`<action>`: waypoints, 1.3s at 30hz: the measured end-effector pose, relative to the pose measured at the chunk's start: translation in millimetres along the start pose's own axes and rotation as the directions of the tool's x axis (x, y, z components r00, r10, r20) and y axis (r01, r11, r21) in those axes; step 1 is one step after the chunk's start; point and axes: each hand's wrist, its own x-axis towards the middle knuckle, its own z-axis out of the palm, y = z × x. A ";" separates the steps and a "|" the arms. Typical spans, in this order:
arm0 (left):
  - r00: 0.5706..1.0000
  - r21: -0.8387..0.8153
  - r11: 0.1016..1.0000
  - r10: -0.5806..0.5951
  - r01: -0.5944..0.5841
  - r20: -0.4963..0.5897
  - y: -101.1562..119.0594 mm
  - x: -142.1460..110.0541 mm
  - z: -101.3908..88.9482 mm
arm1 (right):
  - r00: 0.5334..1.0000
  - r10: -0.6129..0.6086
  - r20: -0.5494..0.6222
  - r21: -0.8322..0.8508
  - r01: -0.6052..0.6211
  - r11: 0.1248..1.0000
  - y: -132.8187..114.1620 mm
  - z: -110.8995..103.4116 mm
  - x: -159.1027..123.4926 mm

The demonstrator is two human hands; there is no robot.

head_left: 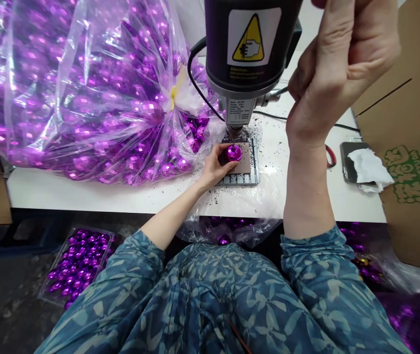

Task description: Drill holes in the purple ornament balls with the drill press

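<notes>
My left hand (216, 169) pinches a shiny purple faceted ball (234, 153) between thumb and fingers. The ball rests on a small tan board (244, 164) over the slotted metal base (256, 167) of a drill press. Directly above it is the chuck (235, 131), its tip meeting the ball's top. The drill press's black motor housing (252, 78) carries a yellow warning label. My right hand (337, 69) is raised at the upper right, its fingers closed around the press's lever (279, 92), whose grip they mostly hide.
A large tied plastic bag (95, 98) of purple balls fills the left of the white table (84, 191). Dark shavings surround the base. To the right lie a phone-like dark object (348, 164) under white tissue (370, 167) and a cardboard box (408, 123). A bin (79, 260) of balls stands lower left.
</notes>
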 end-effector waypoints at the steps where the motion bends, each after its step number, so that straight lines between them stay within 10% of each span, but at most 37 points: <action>1: 1.000 0.001 1.000 0.000 0.000 0.002 0.0 0.1 -0.1 | 1.000 0.002 0.000 -0.010 -0.002 1.000 -3.0 -2.8 -4.6; 39: 1.000 -0.033 0.999 -0.021 0.021 0.017 3.5 -1.1 0.2 | 0.995 -0.096 -0.042 -0.103 0.091 0.991 15.0 -39.2 -75.0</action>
